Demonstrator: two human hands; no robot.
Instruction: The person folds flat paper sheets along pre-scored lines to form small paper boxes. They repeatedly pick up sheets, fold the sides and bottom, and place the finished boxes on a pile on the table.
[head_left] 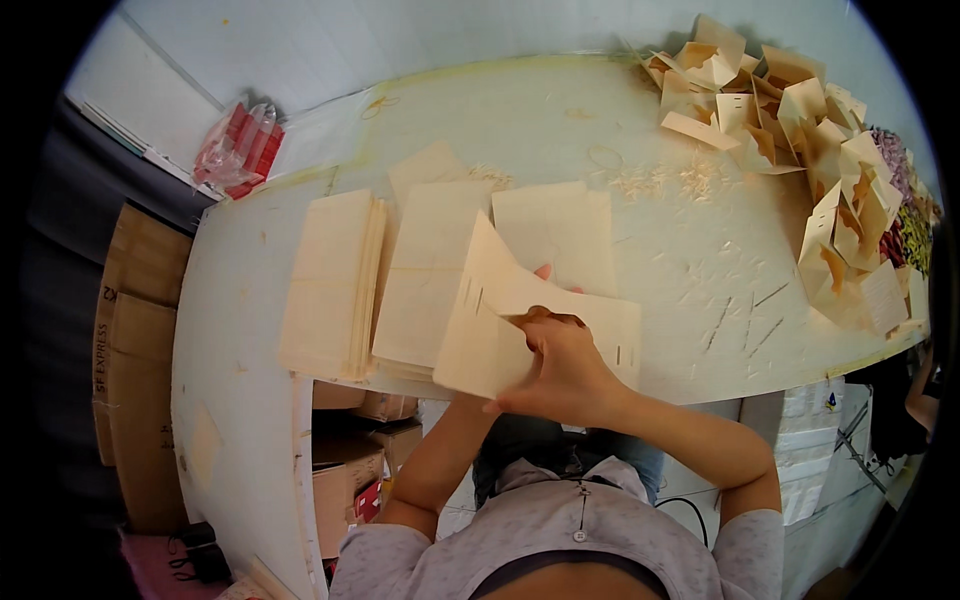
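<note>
A cream paper card (490,345) with small slits near its ends is bent upward at the table's front edge. My right hand (570,370) is closed on the card's middle, fingers curled over the fold. My left hand (543,272) is behind the card, mostly hidden; only fingertips show past its upper edge, and it appears to grip the card from below. Just left of the hands lie a stack of flat cream cards (430,270) and a thicker stack (325,285). More flat sheets (560,230) lie behind the card.
Folded cream card pieces (800,130) are heaped at the far right of the white table (230,300), beside colourful bundles (910,235). Small pale scraps (690,182) and thin dark sticks (752,325) lie scattered. A red plastic-wrapped pack (240,150) sits back left; cardboard boxes (150,340) stand left.
</note>
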